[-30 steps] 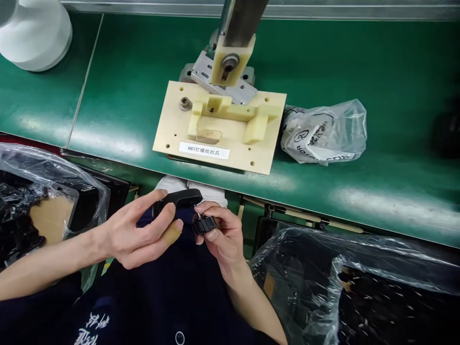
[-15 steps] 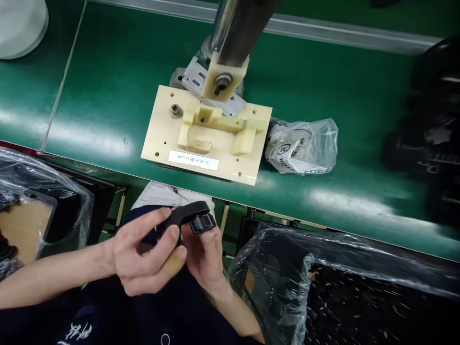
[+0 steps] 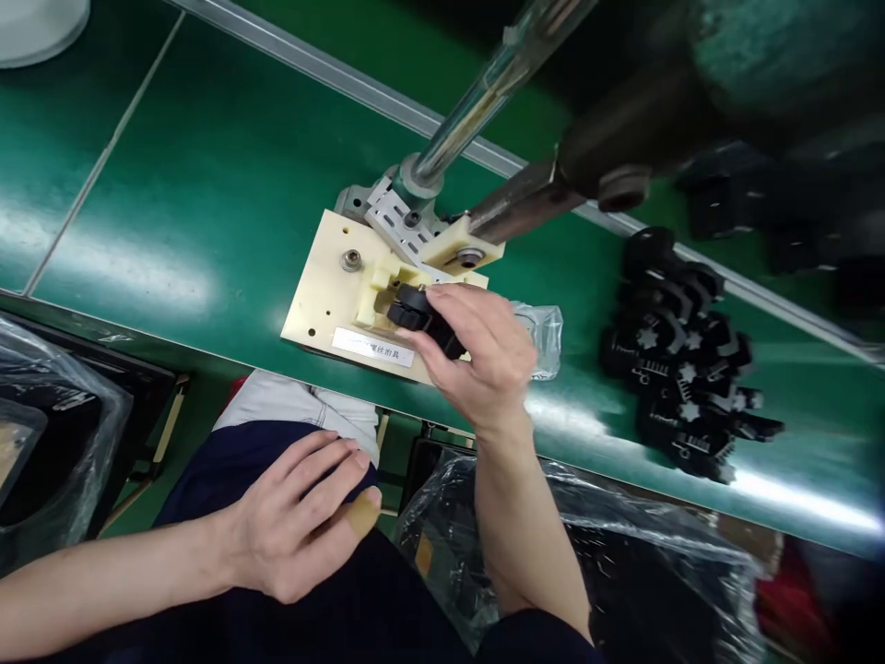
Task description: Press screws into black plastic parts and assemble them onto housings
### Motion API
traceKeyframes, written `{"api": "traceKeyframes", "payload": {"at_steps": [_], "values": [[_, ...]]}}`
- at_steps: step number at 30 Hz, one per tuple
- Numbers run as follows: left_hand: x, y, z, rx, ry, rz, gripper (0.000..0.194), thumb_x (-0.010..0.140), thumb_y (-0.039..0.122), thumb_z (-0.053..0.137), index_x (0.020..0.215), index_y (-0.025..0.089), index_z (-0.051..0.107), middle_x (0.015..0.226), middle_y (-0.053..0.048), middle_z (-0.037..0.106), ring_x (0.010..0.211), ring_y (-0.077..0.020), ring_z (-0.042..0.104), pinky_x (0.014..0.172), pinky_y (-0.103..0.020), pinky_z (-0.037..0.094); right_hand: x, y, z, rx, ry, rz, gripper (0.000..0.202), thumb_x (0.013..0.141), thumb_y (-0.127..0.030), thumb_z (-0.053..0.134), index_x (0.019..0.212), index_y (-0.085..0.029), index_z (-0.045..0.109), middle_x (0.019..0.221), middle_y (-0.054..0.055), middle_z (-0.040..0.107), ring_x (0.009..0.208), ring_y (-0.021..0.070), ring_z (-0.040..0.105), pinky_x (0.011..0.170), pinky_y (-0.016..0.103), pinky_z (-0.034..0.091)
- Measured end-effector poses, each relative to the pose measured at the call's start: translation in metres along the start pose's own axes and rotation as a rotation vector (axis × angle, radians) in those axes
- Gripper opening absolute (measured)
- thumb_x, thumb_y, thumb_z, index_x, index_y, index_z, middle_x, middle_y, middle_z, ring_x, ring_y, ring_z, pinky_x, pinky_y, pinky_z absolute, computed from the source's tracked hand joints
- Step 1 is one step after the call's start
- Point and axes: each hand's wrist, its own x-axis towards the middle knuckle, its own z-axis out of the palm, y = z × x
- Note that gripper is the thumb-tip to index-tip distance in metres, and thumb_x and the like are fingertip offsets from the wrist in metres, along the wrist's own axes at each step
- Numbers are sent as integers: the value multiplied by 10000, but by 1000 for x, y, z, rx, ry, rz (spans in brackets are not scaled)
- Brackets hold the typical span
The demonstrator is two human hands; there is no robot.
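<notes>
My right hand (image 3: 477, 355) grips a black plastic part with a ribbed knob (image 3: 413, 309), thumb on the near side and fingers on the far side. The part is at the pale yellow block-shaped holder on the fixture plate (image 3: 314, 286); my hand hides how far it sits inside. A white label (image 3: 373, 347) with printed characters is on the plate's front. Over my lap, my left hand (image 3: 308, 516) is empty, its fingers loosely stretched out. One of its fingers has a yellowish wrap.
A metal post (image 3: 470, 97) rises behind the plate, and a dark press arm (image 3: 525, 198) reaches over it. Right of my hand lies a clear plastic bag (image 3: 546, 337). Several black parts (image 3: 681, 360) are piled on the green bench (image 3: 228, 184). Plastic-lined bins (image 3: 622, 572) stand below.
My right hand has carried the black part from above my lap up to the holder. My left hand has let go of it and stays low. The view has shifted, showing the pile at right.
</notes>
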Motion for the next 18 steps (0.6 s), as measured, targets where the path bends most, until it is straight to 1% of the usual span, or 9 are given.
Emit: {"api": "traceKeyframes", "payload": {"at_steps": [2,4,6,7,10,13,15,16,18], "values": [[-7,-1,-1,-10,-10,-34,230,795,19,594,1006,83,661,1085,-185,675,1151,-326,615,900,-518,599,6,1,0,-61,-95,10,309,884,-413,636,1141,-244,666,1067,72,697,1003,261,648,893,455,537],[-11,-1,-1,-31,-9,-64,250,787,-7,580,1012,66,659,1067,-195,673,1183,-343,594,908,-515,599,4,-1,4,-115,-115,28,326,917,-418,583,1185,-245,651,1113,91,672,1050,270,622,922,467,517],[-12,-2,-1,-47,3,-96,248,788,-19,563,1007,53,656,1052,-201,666,1204,-353,578,904,-510,603,-1,-5,8,-185,-143,31,394,955,-412,504,1301,-239,577,1215,120,621,1146,293,569,967,494,485],[-12,-3,-1,-51,7,-111,242,795,-17,553,1004,54,653,1052,-199,661,1205,-351,575,898,-507,606,-5,-8,10,-221,-171,32,447,971,-412,458,1374,-225,507,1279,139,580,1205,309,529,1000,518,460],[-8,-8,0,-73,11,-131,239,812,-4,531,1009,65,646,1063,-189,647,1183,-332,587,887,-496,611,-12,-15,14,-305,-266,19,582,988,-445,358,1486,-144,327,1408,212,445,1347,365,384,1079,603,358],[-1,-15,1,-93,19,-110,244,804,2,544,1022,61,638,1077,-191,629,1169,-330,591,894,-495,607,-10,-15,6,-290,-322,-19,623,986,-495,322,1470,-102,335,1424,237,417,1390,377,334,1105,618,322],[4,-19,-1,-86,45,-94,259,784,-3,579,1030,55,630,1081,-196,622,1165,-335,592,898,-498,607,-8,-7,-9,-210,-286,-16,580,992,-487,308,1425,-113,398,1403,208,468,1367,332,395,1092,558,378],[6,-21,-2,-80,60,-94,277,772,-5,601,1041,58,626,1079,-195,622,1157,-334,597,899,-499,607,-8,0,-19,-179,-215,31,528,996,-461,309,1373,-123,458,1355,188,527,1314,301,467,1059,515,428],[7,-23,-6,-79,87,-124,334,757,-7,633,1080,77,615,1069,-187,626,1133,-327,613,887,-499,613,-10,17,-42,-182,-9,236,408,982,-403,359,1183,-139,596,1150,151,660,1099,253,621,933,436,516]]}}
